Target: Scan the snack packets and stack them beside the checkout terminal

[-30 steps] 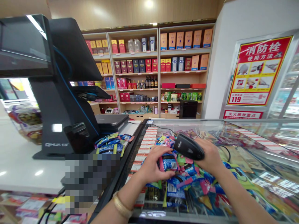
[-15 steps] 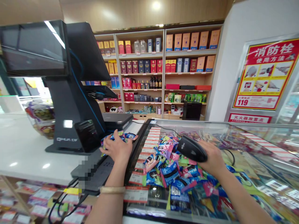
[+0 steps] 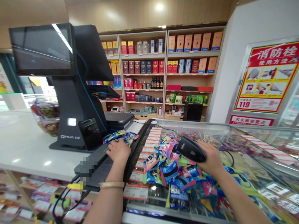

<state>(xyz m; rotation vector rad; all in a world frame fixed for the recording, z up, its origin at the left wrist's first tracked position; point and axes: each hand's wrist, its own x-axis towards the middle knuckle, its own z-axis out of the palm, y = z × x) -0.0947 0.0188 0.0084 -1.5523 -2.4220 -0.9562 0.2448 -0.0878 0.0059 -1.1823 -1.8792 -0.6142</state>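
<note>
My left hand (image 3: 118, 150), with a bangle on its wrist, is at a small heap of wrapped candies (image 3: 116, 134) beside the dark stand. Its fingers are curled down onto the packets, and the fingertips are mostly hidden. A black barcode scanner (image 3: 192, 150) is gripped in my right hand (image 3: 211, 158), its head pointing left above the candies. Beneath it, a larger pile of blue, pink and green wrapped candies (image 3: 170, 169) spreads over the glass-topped display case (image 3: 158, 205).
A double-screen cash register (image 3: 79, 102) stands on the white counter (image 3: 25, 149) to the left, in front of clear jars (image 3: 46, 115). Cables (image 3: 62, 199) hang at the lower left. Price labels (image 3: 136, 190) line the case's left edge. Shelves of boxes (image 3: 146, 67) fill the back wall.
My left hand has gone from spread fingers above the small heap to fingers curled down on it. My right hand and the scanner stay nearly still. The view has shifted slightly.
</note>
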